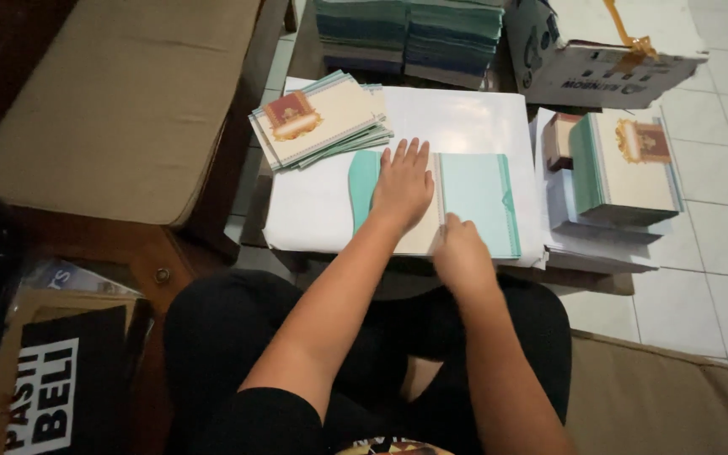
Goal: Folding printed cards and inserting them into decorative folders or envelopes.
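Pressed flat, fingers spread, the left hand point(401, 187) pins down an open teal-and-cream card point(473, 202) at the middle of the frame, while the right hand point(460, 253) sits at the card's near edge by the fold, fingers curled on it; whether it pinches the paper I cannot tell from here. The card lies opened out on a white sheet-covered surface point(465, 118), its rounded teal flap point(363, 187) showing left of the left hand. Judging by the piles, the work looks partway through: a fanned heap of cards with a red-and-gold emblem point(318, 122) lies just above and left of the hands, and a thick squared stack of the same cards point(625, 164) stands at right on loose white sheets. More teal stacks point(410, 34) wait at the top, beside a white cardboard box point(608, 46) at upper right. A tan cushion point(120, 101) fills the upper left.
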